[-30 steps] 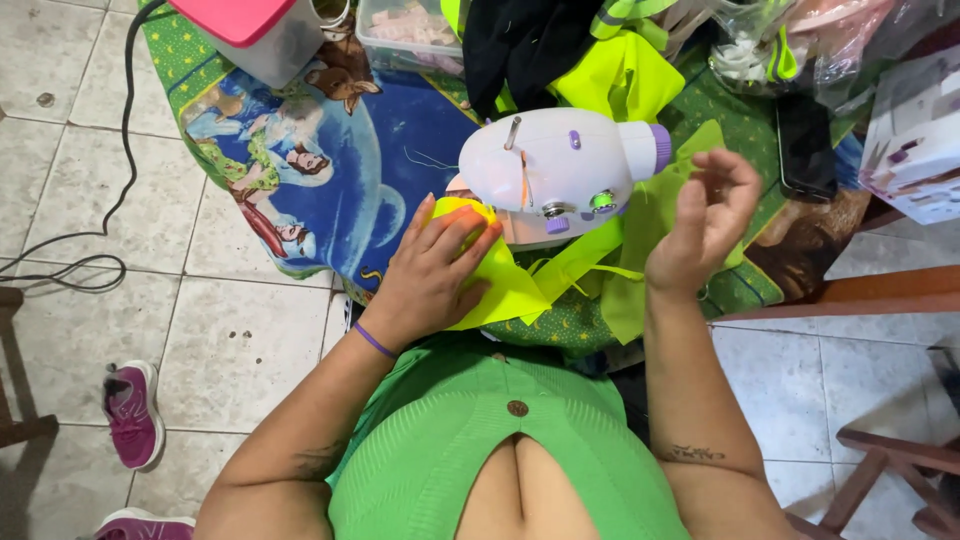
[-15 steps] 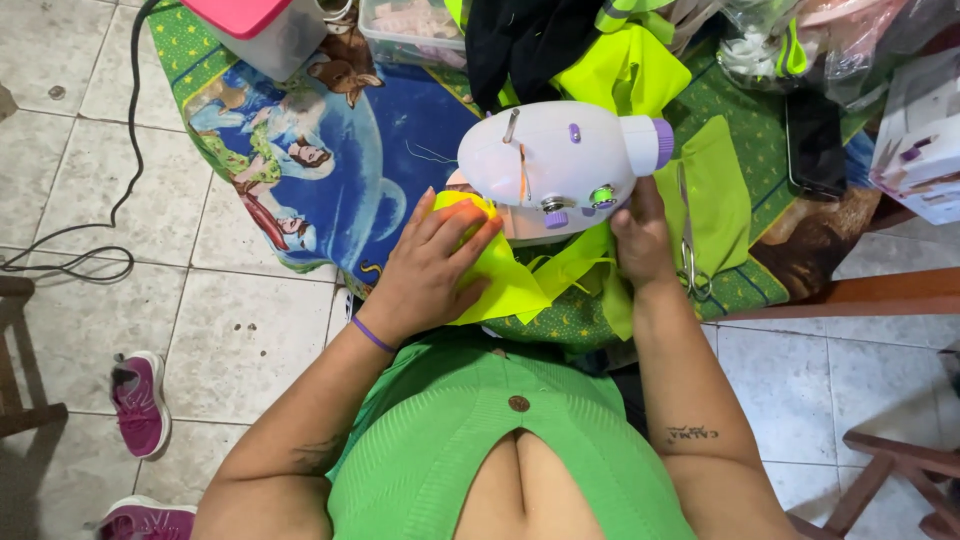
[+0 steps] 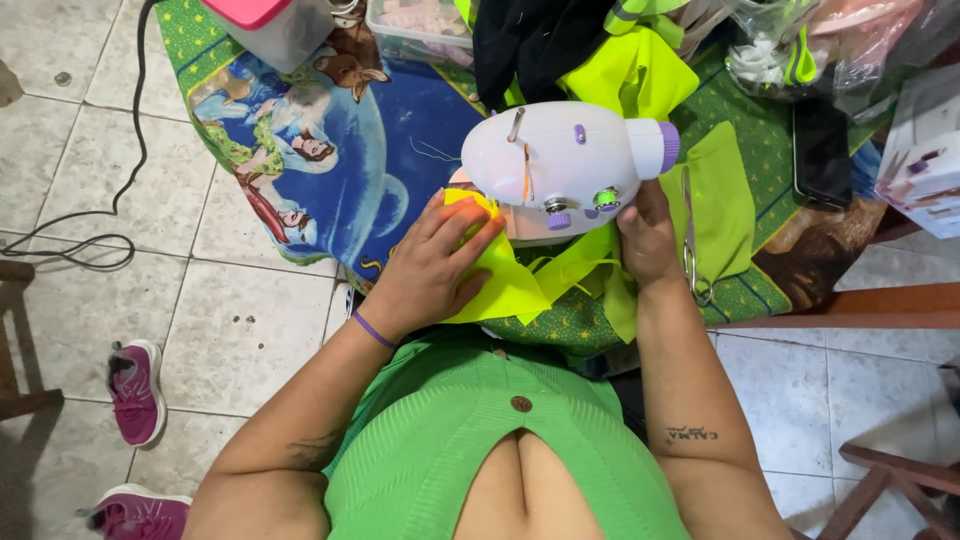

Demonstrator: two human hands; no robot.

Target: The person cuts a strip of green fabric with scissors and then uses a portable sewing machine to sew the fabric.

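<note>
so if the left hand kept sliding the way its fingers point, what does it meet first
Most likely the small white sewing machine: the left hand lies flat on the yellow fabric, fingers aimed at the machine's base. Depth is hard to judge from above.

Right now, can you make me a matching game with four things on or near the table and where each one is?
Things:
1. left hand
2. right hand
3. scissors
4. pink shoes

Places:
A. on the tiled floor
B. pressing flat on the yellow fabric
C. lying on the green cloth, right of the machine
D. at the front right of the small white sewing machine

Pairs: 1-B, 2-D, 3-C, 4-A
</note>
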